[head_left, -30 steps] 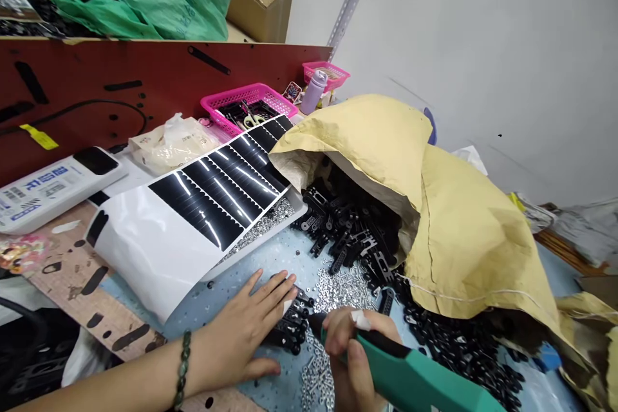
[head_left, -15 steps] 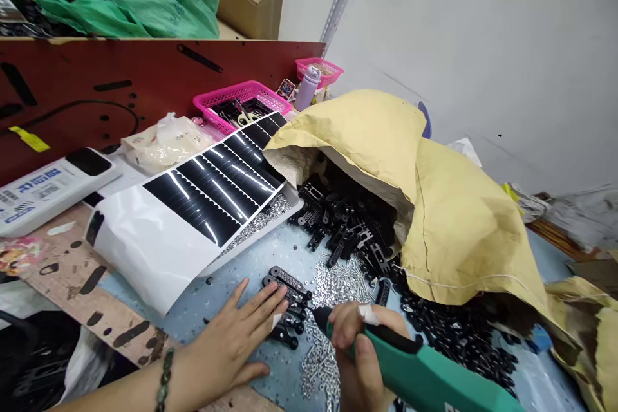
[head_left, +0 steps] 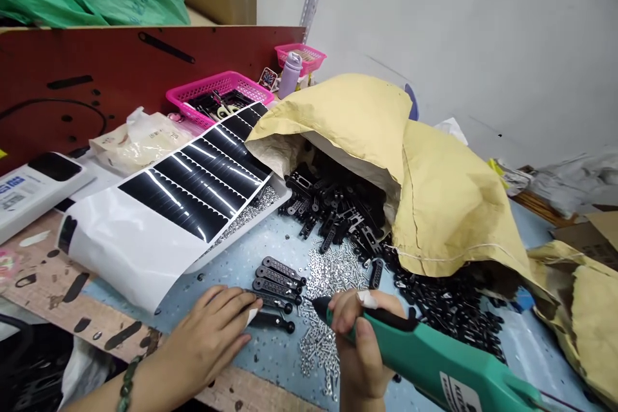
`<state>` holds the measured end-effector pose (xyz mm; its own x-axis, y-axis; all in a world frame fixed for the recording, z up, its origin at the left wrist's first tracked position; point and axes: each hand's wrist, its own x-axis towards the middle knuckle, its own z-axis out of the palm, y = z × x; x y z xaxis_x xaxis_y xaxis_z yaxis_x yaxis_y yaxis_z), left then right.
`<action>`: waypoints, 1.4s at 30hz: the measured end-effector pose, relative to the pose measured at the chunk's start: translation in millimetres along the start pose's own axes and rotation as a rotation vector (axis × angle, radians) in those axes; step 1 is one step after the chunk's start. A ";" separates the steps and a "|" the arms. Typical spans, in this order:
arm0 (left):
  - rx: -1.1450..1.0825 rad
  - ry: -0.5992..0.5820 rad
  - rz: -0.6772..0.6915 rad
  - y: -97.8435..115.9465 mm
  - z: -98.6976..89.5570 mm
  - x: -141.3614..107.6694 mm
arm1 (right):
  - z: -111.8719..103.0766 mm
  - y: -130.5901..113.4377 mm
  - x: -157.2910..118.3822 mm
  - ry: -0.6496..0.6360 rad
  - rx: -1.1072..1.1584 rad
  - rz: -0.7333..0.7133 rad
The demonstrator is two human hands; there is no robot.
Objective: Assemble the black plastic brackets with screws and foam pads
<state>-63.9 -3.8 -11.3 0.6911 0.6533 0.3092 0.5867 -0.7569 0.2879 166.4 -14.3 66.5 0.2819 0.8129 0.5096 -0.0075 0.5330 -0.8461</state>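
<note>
My right hand (head_left: 364,341) is wrapped around a green electric screwdriver (head_left: 425,354). The black tip points left, just short of a row of black plastic arms (head_left: 275,282) lying side by side on the blue work surface. My left hand (head_left: 215,335), with a bead bracelet at the wrist, lies with fingers stretched out over the left ends of the nearer arms. Its fingertips touch them, and its thumb is not clearly seen. Small silver screws (head_left: 313,347) are strewn around the screwdriver's tip. Another black arm (head_left: 376,273) lies beyond my right hand.
A yellow paper sack (head_left: 347,109) spills black plastic parts (head_left: 328,206) across the right side. A printed sheet (head_left: 140,232) partly covers a white tray (head_left: 284,196) of small metal pieces. Pink baskets (head_left: 178,98), a purple bottle (head_left: 290,75) and a red board (head_left: 120,64) stand behind.
My left hand has drawn back to the left, uncovering more of the black arms. The screwdriver stays close to the row. The whole view has shifted slightly.
</note>
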 end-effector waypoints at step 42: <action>-0.093 -0.012 -0.023 9.2 -10.1 26.7 | 14.3 -2.8 10.5 0.089 0.000 -0.031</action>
<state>-44.3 6.8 8.8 0.6836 0.6695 0.2907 0.5610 -0.7367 0.3775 155.6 -3.9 76.5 0.3662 0.7722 0.5192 0.0020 0.5573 -0.8303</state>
